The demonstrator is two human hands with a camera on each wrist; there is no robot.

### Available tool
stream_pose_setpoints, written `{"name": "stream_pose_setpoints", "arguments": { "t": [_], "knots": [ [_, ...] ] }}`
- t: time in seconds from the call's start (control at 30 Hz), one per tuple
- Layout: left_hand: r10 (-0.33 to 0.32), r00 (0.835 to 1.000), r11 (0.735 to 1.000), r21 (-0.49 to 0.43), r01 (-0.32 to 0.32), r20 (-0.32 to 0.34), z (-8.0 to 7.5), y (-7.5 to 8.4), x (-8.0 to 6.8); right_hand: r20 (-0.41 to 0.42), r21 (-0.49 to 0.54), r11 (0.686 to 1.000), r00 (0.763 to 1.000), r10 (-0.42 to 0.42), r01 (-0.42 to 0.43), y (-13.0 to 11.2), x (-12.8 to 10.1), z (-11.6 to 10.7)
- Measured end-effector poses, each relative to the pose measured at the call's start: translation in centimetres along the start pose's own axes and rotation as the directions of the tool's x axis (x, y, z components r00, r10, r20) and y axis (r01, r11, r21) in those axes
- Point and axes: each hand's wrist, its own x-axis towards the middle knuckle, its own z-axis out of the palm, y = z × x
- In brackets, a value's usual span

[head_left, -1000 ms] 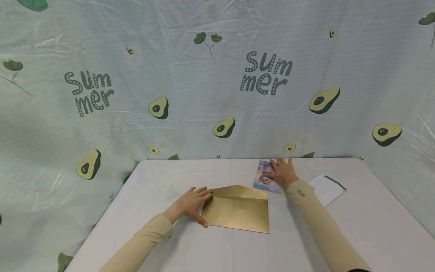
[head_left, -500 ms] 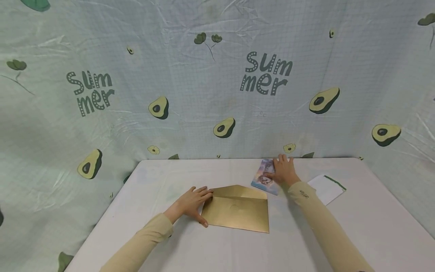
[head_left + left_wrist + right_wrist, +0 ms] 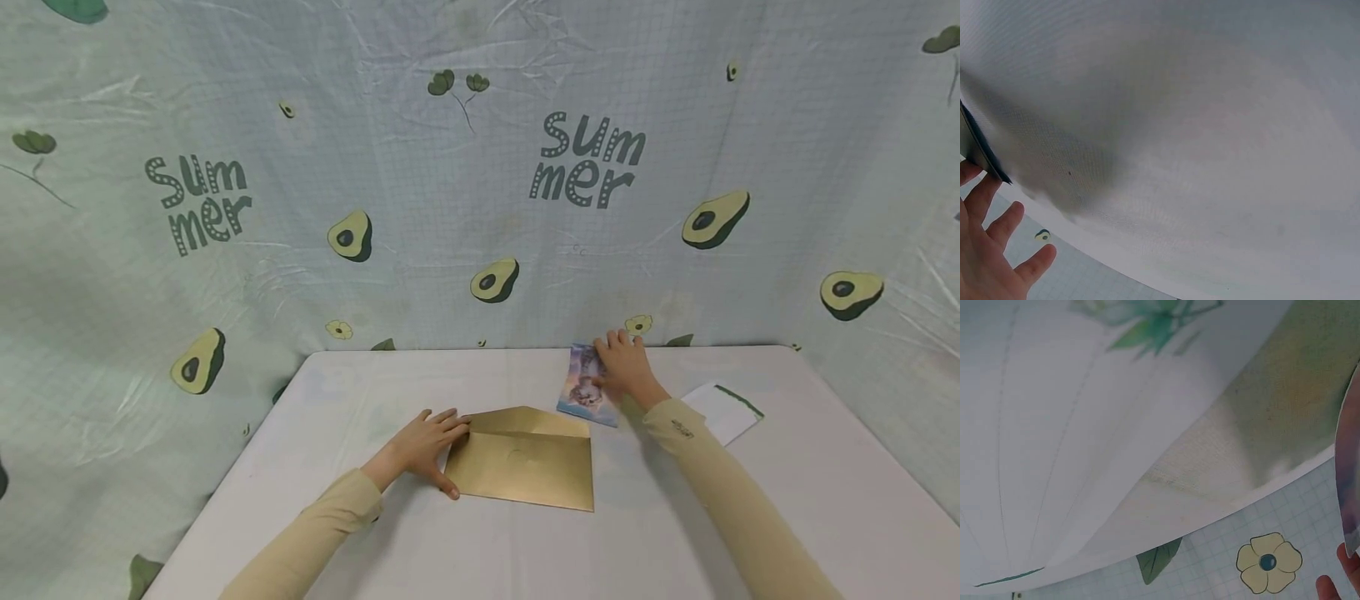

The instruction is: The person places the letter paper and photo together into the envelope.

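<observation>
Head view: left hand (image 3: 420, 446), fingers spread, touched the left edge of the gold envelope (image 3: 517, 475), flap (image 3: 525, 422) unfolded, flat on the bench (image 3: 465, 554). Right hand (image 3: 628, 367) pinched the right side of the picture card (image 3: 582, 392), just behind the envelope's right end. White paper (image 3: 727, 414) lay right of it. Left wrist view: fingertips at envelope edge. Right wrist view: fingertip against card edge; lined paper nearby.

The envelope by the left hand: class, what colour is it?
The envelope is shiny gold; the head view shows it best.
</observation>
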Motion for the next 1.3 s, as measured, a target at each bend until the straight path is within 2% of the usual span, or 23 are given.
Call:
{"name": "stream_pose_setpoints", "arguments": {
  "t": [0.1, 0.27, 0.4, 0.47, 0.57, 0.7, 0.9, 1.03, 1.13, 1.3],
  "knots": [
    [0.006, 1.0, 1.0, -0.008, -0.006, -0.004, 0.0, 0.1, 0.1, -0.062, 0.006, 1.0, 0.998, -0.017, 0.017, 0.4, -0.3, -0.1],
    [0.001, 1.0, 1.0, -0.014, -0.001, -0.001, 0.1, 0.1, 0.3, -0.189, 0.136, 0.99, 0.982, -0.007, 0.033, 1.1, -0.8, -0.3],
    [0.0, 1.0, 1.0, -0.017, 0.0, -0.005, 0.2, 0.2, 0.3, -0.232, 0.224, 0.974, 0.972, 0.027, 0.027, 1.6, -0.9, -1.2],
    [0.001, 1.0, 1.0, -0.013, -0.001, -0.006, 0.3, 0.2, 0.2, -0.205, 0.29, 0.957, 0.978, 0.05, 0.011, 1.9, -1.0, -1.9],
    [-0.001, 1.0, 1.0, -0.004, 0.001, -0.008, 0.3, 0.2, 0.2, -0.118, 0.38, 0.924, 0.989, 0.089, -0.038, 2.4, -1.3, -3.2],
    [-0.004, 1.0, 1.0, 0.005, 0.004, -0.013, 0.4, 0.2, 0.2, -0.034, 0.466, 0.881, 0.993, 0.114, -0.086, 3.3, -2.1, -4.8],
    [-0.005, 1.0, 1.0, 0.006, 0.005, -0.014, 0.5, 0.2, 0.2, 0.03, 0.58, 0.81, 0.996, 0.089, -0.09, 4.9, -3.4, -5.9],
    [-0.009, 1.0, 1.0, 0.005, 0.009, -0.012, 0.6, 0.0, 0.2, 0.038, 0.623, 0.778, 0.997, 0.067, -0.076, 6.0, -4.1, -6.2],
    [-0.009, 1.0, 1.0, 0.003, 0.009, -0.015, 0.5, -0.1, 0.1, 0.07, 0.67, 0.736, 0.995, 0.068, -0.097, 6.7, -4.6, -6.5],
    [-0.011, 1.0, 1.0, -0.002, 0.011, -0.016, 0.5, -0.1, 0.1, 0.183, 0.757, 0.631, 0.982, 0.045, -0.17, 7.8, -5.6, -6.9]
  ]
}}
